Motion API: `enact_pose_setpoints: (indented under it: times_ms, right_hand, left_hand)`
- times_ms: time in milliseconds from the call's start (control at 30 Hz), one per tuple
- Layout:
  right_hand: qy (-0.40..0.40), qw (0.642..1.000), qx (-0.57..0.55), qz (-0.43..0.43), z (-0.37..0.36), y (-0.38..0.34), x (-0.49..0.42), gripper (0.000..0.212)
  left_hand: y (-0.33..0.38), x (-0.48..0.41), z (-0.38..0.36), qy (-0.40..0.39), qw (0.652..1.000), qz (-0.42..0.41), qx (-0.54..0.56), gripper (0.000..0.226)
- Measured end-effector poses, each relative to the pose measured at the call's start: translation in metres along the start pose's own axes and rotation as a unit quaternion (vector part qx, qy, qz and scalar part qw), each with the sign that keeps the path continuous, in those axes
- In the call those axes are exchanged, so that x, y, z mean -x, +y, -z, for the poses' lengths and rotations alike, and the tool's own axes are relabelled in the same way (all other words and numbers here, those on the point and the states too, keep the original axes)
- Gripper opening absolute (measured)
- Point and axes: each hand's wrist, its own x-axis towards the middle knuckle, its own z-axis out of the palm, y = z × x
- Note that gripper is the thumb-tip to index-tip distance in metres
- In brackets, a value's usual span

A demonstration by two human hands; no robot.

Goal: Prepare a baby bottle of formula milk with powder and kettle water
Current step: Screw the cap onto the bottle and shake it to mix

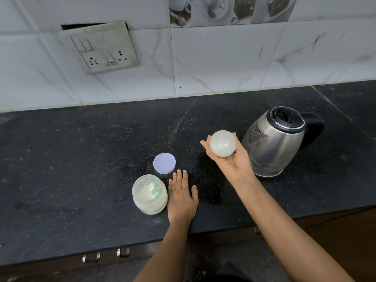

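Note:
My right hand (234, 159) is raised palm-up above the counter and holds the baby bottle (222, 143), seen end-on as a pale round shape; its teat end is hidden. An open plastic jar of white formula powder (149, 193) stands on the black counter (81, 159). Its round lilac lid (164, 163) lies flat just behind it. My left hand (182, 195) rests flat on the counter, fingers together, right beside the jar. A steel electric kettle (274, 141) with a black lid and handle stands just right of the right hand, its lid closed.
A tiled wall with a switch and socket plate (97, 47) rises behind the counter. The counter's front edge runs above drawers with metal handles (123, 252). A wet-looking dark patch (207, 180) lies between my hands.

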Motion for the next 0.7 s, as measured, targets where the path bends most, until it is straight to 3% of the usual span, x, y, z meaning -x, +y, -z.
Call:
enact_pose_setpoints:
  times_ms: [167, 333, 400, 467, 533, 633, 700]
  right_hand:
    - [0.003, 1.0, 0.003, -0.017, -0.005, -0.003, 0.001, 0.069]
    - [0.032, 0.999, 0.038, 0.006, -0.011, -0.011, -0.005, 0.058]
    - [0.016, 0.998, 0.063, 0.002, -0.009, -0.011, -0.001, 0.059]
    - [-0.068, 0.992, 0.101, -0.017, -0.003, -0.011, 0.006, 0.076]
    - [-0.134, 0.981, 0.143, 0.0, -0.004, -0.009, 0.01, 0.077]
    - [-0.123, 0.986, 0.102, 0.049, -0.011, -0.013, 0.004, 0.074]
    - [-0.123, 0.987, 0.097, 0.018, -0.007, -0.014, 0.006, 0.082]
  left_hand:
    - [-0.001, 0.0, -0.002, 0.002, 1.0, 0.0, -0.006, 0.063]
    - [-0.001, -0.001, -0.003, 0.007, 1.0, -0.001, -0.014, 0.075]
    - [-0.001, -0.001, -0.005, 0.011, 1.0, -0.003, -0.01, 0.078]
    - [-0.002, -0.001, -0.004, 0.011, 1.0, -0.003, -0.005, 0.078]
    - [-0.001, -0.002, -0.004, 0.013, 1.0, -0.003, -0.006, 0.077]
    - [-0.001, -0.001, -0.004, 0.012, 1.0, -0.003, -0.013, 0.077]
    - [-0.002, 0.0, -0.004, 0.009, 1.0, -0.004, -0.012, 0.077]
